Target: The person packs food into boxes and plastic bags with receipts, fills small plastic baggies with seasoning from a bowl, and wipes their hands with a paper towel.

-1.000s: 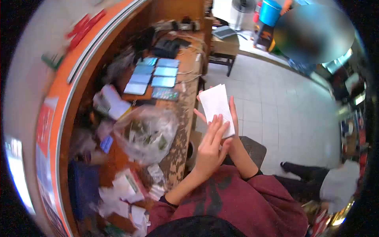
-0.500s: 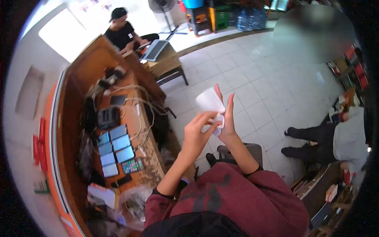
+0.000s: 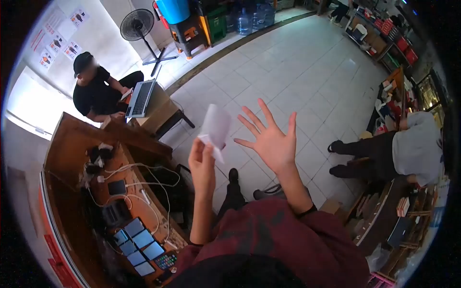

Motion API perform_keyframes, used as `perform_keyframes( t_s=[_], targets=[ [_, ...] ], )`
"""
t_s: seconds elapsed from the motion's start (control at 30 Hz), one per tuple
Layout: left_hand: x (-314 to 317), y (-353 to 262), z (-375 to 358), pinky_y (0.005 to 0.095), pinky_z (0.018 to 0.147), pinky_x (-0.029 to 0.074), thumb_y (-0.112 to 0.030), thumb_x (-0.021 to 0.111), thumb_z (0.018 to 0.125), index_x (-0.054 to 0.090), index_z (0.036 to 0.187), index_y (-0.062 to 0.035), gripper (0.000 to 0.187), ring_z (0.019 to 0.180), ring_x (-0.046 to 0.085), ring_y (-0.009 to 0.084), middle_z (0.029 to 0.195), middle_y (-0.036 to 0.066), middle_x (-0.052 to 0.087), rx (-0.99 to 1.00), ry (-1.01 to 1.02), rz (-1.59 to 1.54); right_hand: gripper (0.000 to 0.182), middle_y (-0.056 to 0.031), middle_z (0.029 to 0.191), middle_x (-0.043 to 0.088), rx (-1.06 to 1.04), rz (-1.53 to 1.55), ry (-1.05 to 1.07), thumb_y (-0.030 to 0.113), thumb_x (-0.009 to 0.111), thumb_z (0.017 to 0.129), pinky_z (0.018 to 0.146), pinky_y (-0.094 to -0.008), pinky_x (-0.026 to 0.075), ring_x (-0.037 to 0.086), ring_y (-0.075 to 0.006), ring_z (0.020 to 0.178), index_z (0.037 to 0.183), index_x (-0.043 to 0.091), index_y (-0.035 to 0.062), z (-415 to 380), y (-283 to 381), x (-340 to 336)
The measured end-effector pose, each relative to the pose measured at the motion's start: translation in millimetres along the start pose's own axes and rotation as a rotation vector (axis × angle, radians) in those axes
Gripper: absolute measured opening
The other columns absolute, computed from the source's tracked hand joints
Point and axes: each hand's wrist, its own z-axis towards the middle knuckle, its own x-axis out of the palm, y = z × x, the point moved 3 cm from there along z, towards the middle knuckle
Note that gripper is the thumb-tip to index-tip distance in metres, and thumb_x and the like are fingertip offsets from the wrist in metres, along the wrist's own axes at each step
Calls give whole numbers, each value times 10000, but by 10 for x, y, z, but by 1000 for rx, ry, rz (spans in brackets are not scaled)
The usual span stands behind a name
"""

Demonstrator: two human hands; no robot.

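Note:
My left hand [image 3: 202,165] pinches a white slip of paper [image 3: 216,126] by its lower part, thumb and fingers closed on it. The sheet stands up from the fingers and looks folded or creased near the grip. To its right, my right hand [image 3: 273,144] is raised with the palm showing and all fingers spread, holding nothing. A gap separates the right fingertips from the paper. Both hands are in the air over the tiled floor [image 3: 288,67].
At left, a wooden counter [image 3: 158,211] carries several phones [image 3: 144,238], cables and a dark box [image 3: 116,213]. Beyond it a seated person [image 3: 93,86] has a laptop [image 3: 140,98] on a small table. Another person [image 3: 415,146] stands at right by shelves. A fan [image 3: 138,26] stands at the back.
My right hand has come away from the paper and spread its fingers. The slip is now in my left hand alone. The view has turned right.

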Motion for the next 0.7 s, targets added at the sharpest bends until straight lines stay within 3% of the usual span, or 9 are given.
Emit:
perform_keyframes(
  t_s=[0.1, 0.17, 0.3, 0.37, 0.43, 0.5, 0.57, 0.7],
  targets=[
    [-66, -96, 539, 244, 748, 426, -104, 479, 888, 437, 1102, 16, 248, 905, 513, 120, 1049, 71, 510, 15, -48, -135, 835, -154, 1434, 136, -45, 67, 94, 734, 166, 777, 999, -602, 116, 111, -293, 1329, 1405, 109, 186, 425, 149, 71],
    [-108, -139, 887, 317, 843, 437, -121, 462, 884, 411, 1105, 18, 266, 1002, 497, 174, 1126, 104, 469, 73, -120, 48, 847, -159, 1432, 146, -31, 41, 100, 741, 156, 771, 1006, -592, 103, 104, -295, 1331, 1406, 107, 182, 694, 226, 94],
    [484, -177, 1476, 329, 883, 419, -3, 522, 837, 442, 1028, -5, 207, 1007, 524, 169, 1115, 85, 521, 407, -34, 333, 876, -159, 1426, 171, -61, -94, 121, 753, 144, 762, 1025, -545, 105, 120, -287, 1329, 1408, 69, 167, 1180, 389, 59],
    [919, -108, 1651, 345, 916, 403, 86, 531, 788, 473, 977, -2, 217, 1021, 554, 203, 1117, 114, 562, 461, 189, 728, 902, -153, 1424, 186, -57, -310, 96, 769, 154, 746, 1037, -486, 119, 146, -271, 1324, 1410, 14, 173, 1363, 491, -16],
    [1345, 47, 1916, 401, 890, 428, 110, 522, 758, 516, 1005, 29, 260, 1035, 547, 297, 1113, 160, 559, 728, 442, 742, 888, -151, 1429, 172, -165, -418, 73, 767, 149, 748, 1041, -473, 88, 143, -259, 1321, 1407, -18, 196, 1496, 717, -199],
    [1607, 249, 2224, 402, 845, 453, 109, 520, 758, 524, 1010, 8, 272, 989, 577, 288, 1114, 131, 569, 775, 502, 707, 875, -149, 1434, 159, -232, -531, 52, 766, 144, 751, 1045, -460, 57, 141, -246, 1319, 1404, -50, 218, 1595, 990, -352],
    [1917, 444, 2536, 388, 777, 477, 85, 518, 772, 533, 1008, -26, 262, 911, 609, 280, 1065, 132, 591, 563, 602, 657, 900, -158, 1427, 167, -204, -478, -87, 773, 180, 740, 1033, -475, 138, 151, -264, 1320, 1407, -24, 204, 1685, 1339, -529],
    [2465, 934, 3292, 359, 690, 492, 23, 533, 792, 523, 999, -37, 216, 842, 624, 279, 971, 139, 613, 591, 679, 673, 883, -189, 1400, 221, -245, -520, -79, 722, 234, 782, 1040, -493, 117, 196, -292, 1305, 1405, -9, 145, 2035, 2041, -903]
  ],
)
